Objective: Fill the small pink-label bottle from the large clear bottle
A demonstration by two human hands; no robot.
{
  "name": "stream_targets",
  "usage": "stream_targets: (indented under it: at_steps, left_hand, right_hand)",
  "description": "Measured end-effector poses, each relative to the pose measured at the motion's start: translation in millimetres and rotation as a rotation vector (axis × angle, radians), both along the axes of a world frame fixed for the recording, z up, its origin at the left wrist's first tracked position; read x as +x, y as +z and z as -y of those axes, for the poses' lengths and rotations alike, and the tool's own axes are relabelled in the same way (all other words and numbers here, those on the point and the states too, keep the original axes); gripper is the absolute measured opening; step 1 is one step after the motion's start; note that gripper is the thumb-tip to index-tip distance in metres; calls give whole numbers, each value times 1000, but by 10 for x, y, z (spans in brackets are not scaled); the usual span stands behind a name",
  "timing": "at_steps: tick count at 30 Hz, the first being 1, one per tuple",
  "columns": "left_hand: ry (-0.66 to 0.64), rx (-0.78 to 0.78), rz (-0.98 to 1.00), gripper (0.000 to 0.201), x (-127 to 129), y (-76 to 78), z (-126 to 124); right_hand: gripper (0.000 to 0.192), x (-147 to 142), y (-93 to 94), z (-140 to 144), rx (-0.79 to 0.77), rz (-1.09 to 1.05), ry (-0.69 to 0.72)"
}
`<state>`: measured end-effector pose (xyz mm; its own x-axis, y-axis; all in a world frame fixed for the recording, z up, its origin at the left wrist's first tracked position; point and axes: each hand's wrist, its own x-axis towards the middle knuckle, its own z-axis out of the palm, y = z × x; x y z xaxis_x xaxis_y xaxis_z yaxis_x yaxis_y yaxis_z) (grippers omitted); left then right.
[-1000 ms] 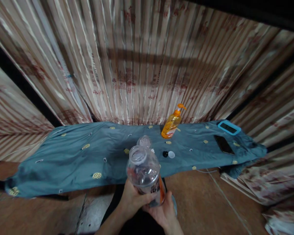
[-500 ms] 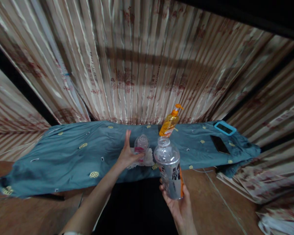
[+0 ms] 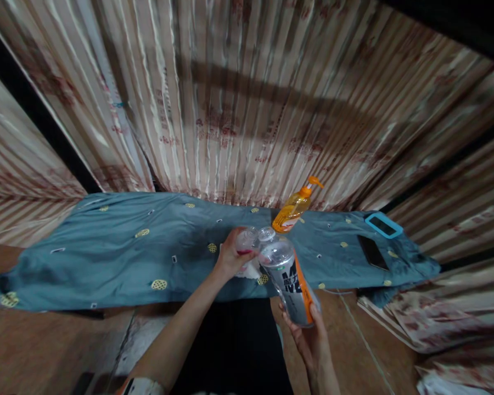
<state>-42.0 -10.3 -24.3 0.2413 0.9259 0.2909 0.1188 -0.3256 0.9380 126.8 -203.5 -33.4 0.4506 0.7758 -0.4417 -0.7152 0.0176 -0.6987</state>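
My left hand (image 3: 231,255) is wrapped round a small clear bottle (image 3: 247,239) with a pinkish-red band, above the cloth-covered table. My right hand (image 3: 303,329) grips the lower part of a large clear plastic bottle (image 3: 286,277) with a silver and orange label. This large bottle is uncapped and tilted, its mouth leaning left close beside the small bottle's top; whether the two touch I cannot tell. A crumpled white tissue (image 3: 253,271) lies under the small bottle, partly hidden by my left hand.
Behind the bottles stands an orange pump bottle (image 3: 291,213). To the right lie a dark phone (image 3: 372,252) and a blue-framed device (image 3: 383,225). A teal patterned cloth (image 3: 115,258) covers the narrow table. A striped curtain (image 3: 230,109) hangs behind it.
My left hand has closed round the small bottle. My right hand has tipped the large bottle leftward, bringing its mouth beside the small one. The view has shifted slightly.
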Motion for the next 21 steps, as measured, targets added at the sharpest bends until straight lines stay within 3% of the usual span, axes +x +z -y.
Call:
stream_targets:
  at_steps: [8, 21]
  left_hand:
    - [56, 6, 5, 61, 17, -42, 108]
    - [56, -12, 70, 59, 106, -86, 177]
  right_hand:
    - [48, 122, -1, 145, -79, 136, -49]
    - [42, 22, 230, 205, -95, 192, -22]
